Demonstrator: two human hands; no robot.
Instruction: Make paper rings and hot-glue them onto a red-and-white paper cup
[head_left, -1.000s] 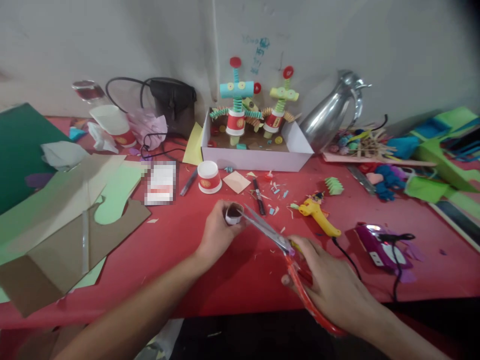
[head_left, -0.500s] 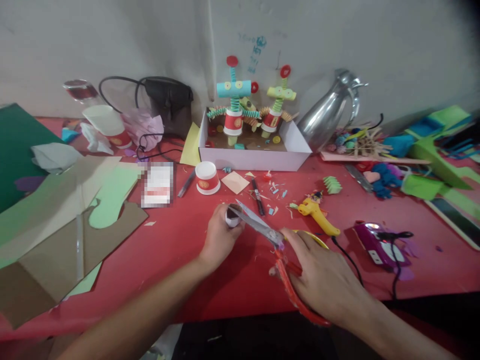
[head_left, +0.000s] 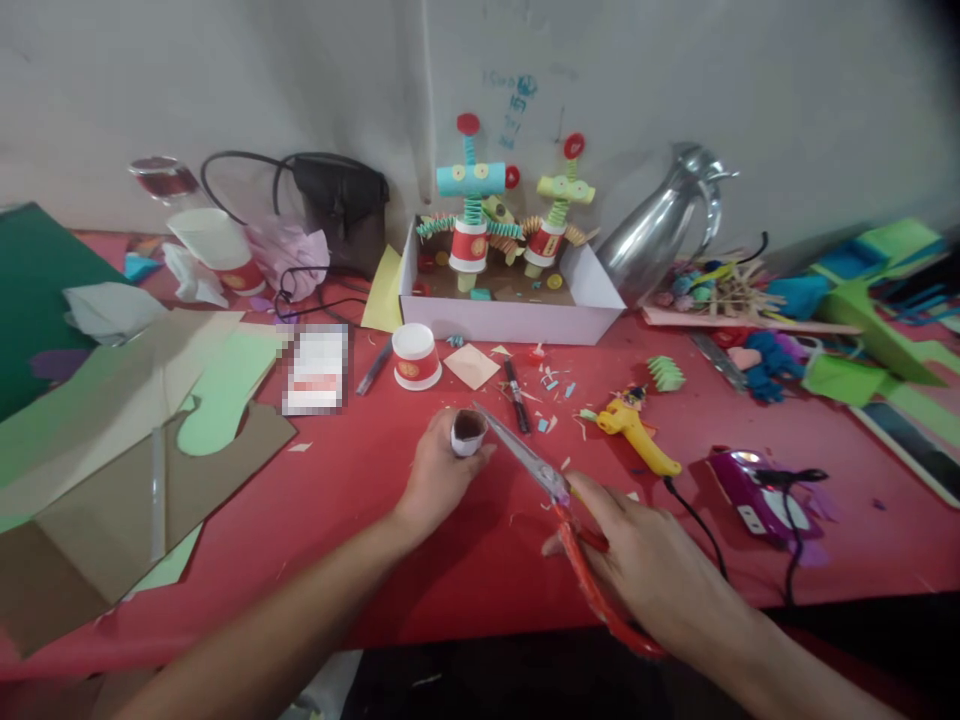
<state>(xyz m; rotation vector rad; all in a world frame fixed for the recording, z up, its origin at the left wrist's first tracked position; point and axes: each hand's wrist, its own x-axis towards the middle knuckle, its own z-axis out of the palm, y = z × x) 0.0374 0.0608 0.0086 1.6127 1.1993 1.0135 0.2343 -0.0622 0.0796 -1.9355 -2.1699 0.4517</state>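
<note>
A short cardboard tube (head_left: 466, 445), white outside and brown inside, is gripped in my left hand (head_left: 437, 470) with its open end tilted up. My right hand (head_left: 645, 545) holds red-handled scissors (head_left: 536, 462), fingers through the loops. The blades look closed or almost so, their tips just right of the tube's rim and apart from it. Beyond my left hand an upturned red and white paper cup (head_left: 416, 358) stands beside a square of pale paper (head_left: 472, 367). A black marker (head_left: 517, 394) lies among paper scraps past the blades.
A white box (head_left: 510, 318) holding two paper-cup figures stands at the back. To the right are a yellow glue gun (head_left: 637, 437), a purple power box (head_left: 761, 497) with cords and a steel jug (head_left: 656, 225). Cardboard sheets (head_left: 172, 520) cover the left side.
The scissors' blades have come off the tube's rim, moved slightly right and closed together. The tube now shows its whole open end. My left hand has hardly moved.
</note>
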